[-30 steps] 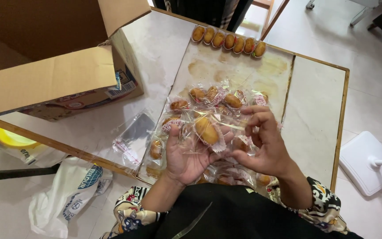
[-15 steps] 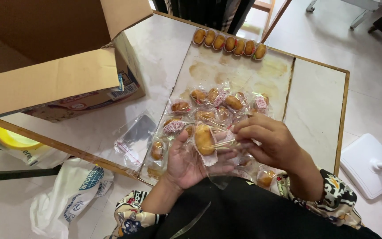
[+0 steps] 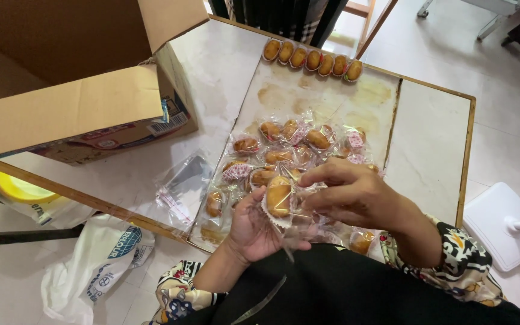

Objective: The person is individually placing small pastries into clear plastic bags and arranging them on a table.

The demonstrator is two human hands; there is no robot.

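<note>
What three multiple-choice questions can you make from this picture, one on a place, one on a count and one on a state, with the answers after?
1. Where does the row of unwrapped cakes lie?
A. at the far edge of the table
B. inside the cardboard box
C. on the floor

2. How many cakes are in that row?
A. two
B. six
C. twelve

3. How is the cake between the hands?
A. bare on the table
B. in clear wrapping, held up
C. crushed flat

Answers:
1 A, the row sits along the far rim of the table, outside the cardboard box.
2 B, six show side by side.
3 B, the left hand cradles it while the right hand pinches its clear wrapper.
</note>
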